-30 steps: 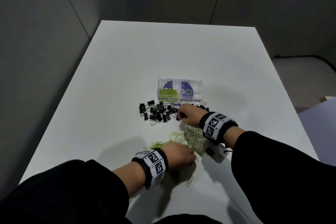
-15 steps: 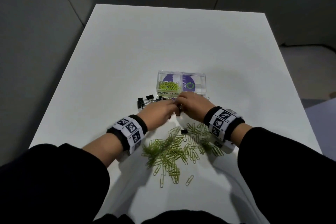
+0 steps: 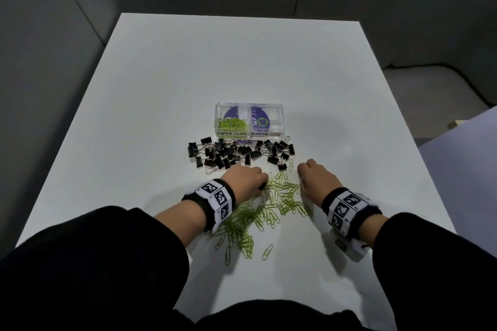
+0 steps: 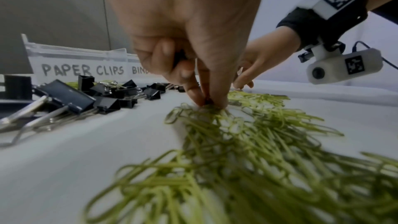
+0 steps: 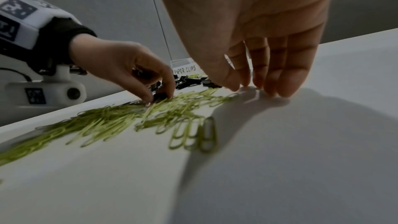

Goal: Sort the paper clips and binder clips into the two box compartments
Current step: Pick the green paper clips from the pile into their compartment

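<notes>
A clear two-compartment box (image 3: 248, 105) stands mid-table; its left part, labelled PAPER CLIPS, holds green paper clips (image 3: 232, 123), and the right part, labelled BINDER CLIPS, looks empty. Black binder clips (image 3: 236, 154) lie heaped in front of it. Nearer me spreads a pile of green paper clips (image 3: 282, 201). My left hand (image 3: 263, 186) pinches a small black binder clip (image 4: 207, 103) lying among the paper clips, and something dark sits in its curled fingers (image 4: 170, 52). My right hand (image 3: 309, 174) rests straight fingertips (image 5: 258, 84) on the table at the pile's right edge, holding nothing.
The white table (image 3: 188, 75) has bare surface beyond and beside the box. Its left and right edges drop off to grey panels and floor. A pale surface (image 3: 470, 148) stands at the far right. A few stray paper clips (image 3: 267, 251) lie near me.
Both hands have drawn back from the binder clip heap by the box to the paper clip pile. The right hand has moved apart to the right and its fingers have straightened.
</notes>
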